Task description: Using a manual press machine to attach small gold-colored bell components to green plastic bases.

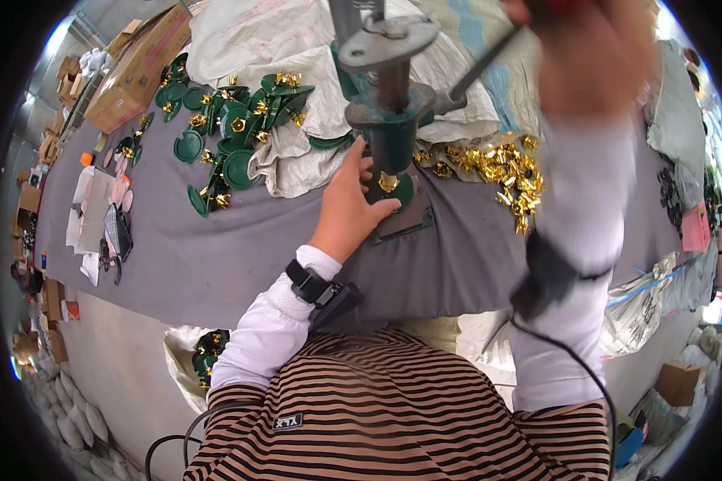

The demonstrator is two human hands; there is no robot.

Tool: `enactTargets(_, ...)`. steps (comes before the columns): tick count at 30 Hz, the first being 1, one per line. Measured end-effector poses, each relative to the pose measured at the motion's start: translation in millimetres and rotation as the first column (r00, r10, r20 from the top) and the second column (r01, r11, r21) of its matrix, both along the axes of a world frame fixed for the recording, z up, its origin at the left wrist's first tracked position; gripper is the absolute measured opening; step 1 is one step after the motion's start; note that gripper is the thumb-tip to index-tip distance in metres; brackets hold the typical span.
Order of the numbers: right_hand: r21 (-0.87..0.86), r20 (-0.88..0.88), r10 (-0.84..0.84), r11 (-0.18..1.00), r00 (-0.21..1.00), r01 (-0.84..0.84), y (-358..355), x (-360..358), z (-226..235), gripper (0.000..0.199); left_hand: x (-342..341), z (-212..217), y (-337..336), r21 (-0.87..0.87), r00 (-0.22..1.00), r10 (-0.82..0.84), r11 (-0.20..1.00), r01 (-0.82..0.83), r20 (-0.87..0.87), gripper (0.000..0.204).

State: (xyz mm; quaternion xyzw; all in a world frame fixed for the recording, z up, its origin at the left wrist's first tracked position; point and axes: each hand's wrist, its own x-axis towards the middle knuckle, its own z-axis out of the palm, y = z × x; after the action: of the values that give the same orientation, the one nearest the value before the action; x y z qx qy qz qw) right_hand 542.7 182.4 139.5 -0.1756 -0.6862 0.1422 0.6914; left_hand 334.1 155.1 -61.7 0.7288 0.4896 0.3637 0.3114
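Taking our seat as the centre of the dial, we have the teal press (389, 132) straight ahead at twelve o'clock, and the green disc (404, 195) in hand sits right under its ram, on the dark base plate (409, 224), with a gold fitting (388, 183) standing at its middle. Our left hand (343, 207) grasps that disc by its near and nine o'clock edge, thumb and fingers curled round it. Our right hand (594, 76), blurred up at one o'clock, appears clenched round the far end of the lever (487, 64), though the blur hides the exact finger placement. This piece looks to be mid-pressing: the disc and fitting are lined up, but we cannot tell whether the two are yet joined. As for what is done, a heap of green discs with gold fittings (237, 120) lies at eleven o'clock on the grey cloth (241, 256), and we judge many of those to be finished; some show only bare green faces, so we cannot say whether they carry fittings underneath. More green and gold pieces show in the open pale sack (178, 354) at nine o'clock, below the table edge. What is left seems considerable, since plenty of loose gold fittings (512, 170) lie spread at one o'clock, just beyond the press.
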Motion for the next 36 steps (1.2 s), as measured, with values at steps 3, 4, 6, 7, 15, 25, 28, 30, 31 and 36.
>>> enactTargets(3, -0.193, -0.113, 0.064, 0.977, 0.992, -0.085, -99, 16, -51, 0.053, -3, 2, -2, -0.065, 0.998, -0.027, 0.997, 0.031, 0.060, 0.099)
enactTargets(4, -0.168, -0.164, -0.064, 0.985, 0.984, 0.036, -119, 7, -83, 0.053, -3, 2, -2, -0.061, 0.998, -0.013, 0.998, 0.017, 0.069, 0.099)
enactTargets(6, -0.205, -0.077, -0.182, 0.965, 0.980, 0.163, -155, 14, -151, 0.055, 4, 1, -4, -0.078, 0.998, -0.030, 0.996, 0.034, 0.057, 0.097)
enactTargets(7, -0.263, 0.036, -0.274, 0.925, 0.961, 0.274, -166, 11, -161, 0.054, 6, 1, -4, -0.075, 0.997, -0.022, 0.997, 0.027, 0.071, 0.097)
enactTargets(15, -0.147, -0.152, -0.074, 0.988, 0.986, 0.051, -101, 5, -52, 0.038, 7, -18, 5, 0.078, 0.998, -0.024, 0.997, 0.019, 0.060, 0.081)
enactTargets(25, -0.429, -0.238, -0.029, 0.900, 0.971, -0.079, 96, -14, 23, 0.034, -68, -23, -11, -0.139, 0.960, 0.012, 0.990, 0.028, 0.279, 0.079)
enactTargets(28, -0.447, -0.220, -0.034, 0.892, 0.975, -0.070, 89, -33, 23, 0.034, -128, -29, -25, 0.012, 1.000, 0.014, 1.000, -0.014, 0.010, 0.068)
enactTargets(30, -0.442, -0.190, -0.102, 0.897, 0.977, 0.008, 78, -27, 30, 0.034, -147, -9, -18, 0.014, 0.976, -0.159, 0.987, 0.163, -0.148, 0.049)
enactTargets(31, -0.441, -0.187, -0.107, 0.897, 0.977, 0.014, 80, -27, 31, 0.034, -159, -5, 0, 0.153, 0.983, -0.058, 0.985, 0.085, -0.175, 0.041)
enactTargets(36, -0.455, -0.223, -0.111, 0.890, 0.968, -0.003, 83, -39, 28, 0.033, -193, -4, 77, 0.584, 0.752, 0.487, 0.794, -0.169, -0.444, 0.035)
